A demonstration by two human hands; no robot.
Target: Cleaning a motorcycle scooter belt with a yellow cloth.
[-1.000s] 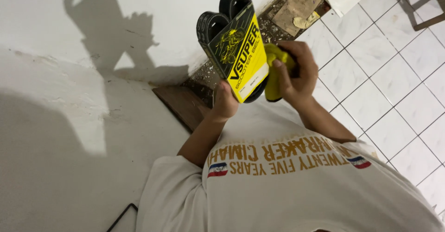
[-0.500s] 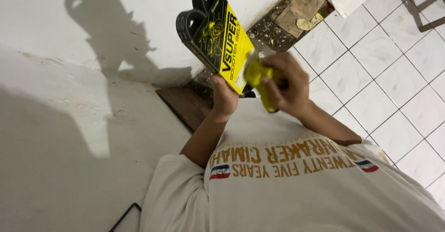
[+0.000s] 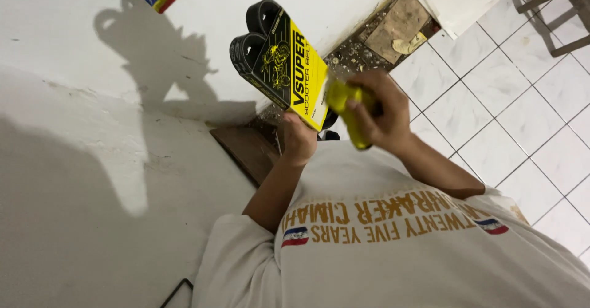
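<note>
Where white wall (image 3: pixel 74 179) meets tiled floor (image 3: pixel 491 105), hands (image 3: pixel 344 123) work.

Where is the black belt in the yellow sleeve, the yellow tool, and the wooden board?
belt (image 3: pixel 261 22), head view, on its top loop.
yellow tool (image 3: pixel 345 104), head view, on its body.
wooden board (image 3: pixel 246 151), head view, on its top face.

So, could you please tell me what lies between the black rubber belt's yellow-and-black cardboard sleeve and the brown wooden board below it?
In the head view, only the left hand, gripping the sleeve's lower end above the board.
</note>
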